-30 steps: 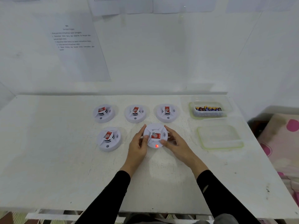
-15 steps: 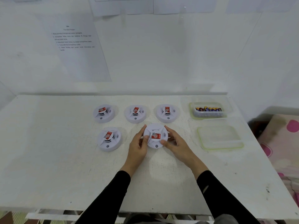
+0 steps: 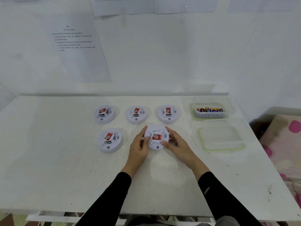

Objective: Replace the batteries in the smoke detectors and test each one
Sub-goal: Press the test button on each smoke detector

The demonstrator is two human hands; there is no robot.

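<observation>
Several round white smoke detectors with red labels lie on the white table (image 3: 57, 168). Both hands grip the front middle detector (image 3: 156, 137): my left hand (image 3: 139, 148) curls round its left rim with the thumb on top, and my right hand (image 3: 176, 144) holds its right rim. Its front indicator is grey and unlit. Another detector (image 3: 110, 139) sits to the left of it. Three more stand in a back row: left detector (image 3: 104, 114), middle detector (image 3: 136, 114), right detector (image 3: 168, 113).
A clear plastic box of batteries (image 3: 210, 110) stands at the back right. Its clear green-rimmed lid (image 3: 221, 138) lies in front of it. Printed sheets hang on the wall behind. A pink patterned fabric (image 3: 286, 144) lies beyond the table's right edge.
The red light on the held detector, lit one second ago, has gone out. My right thumb has shifted off the front button area. Both hands keep hold of the detector.
</observation>
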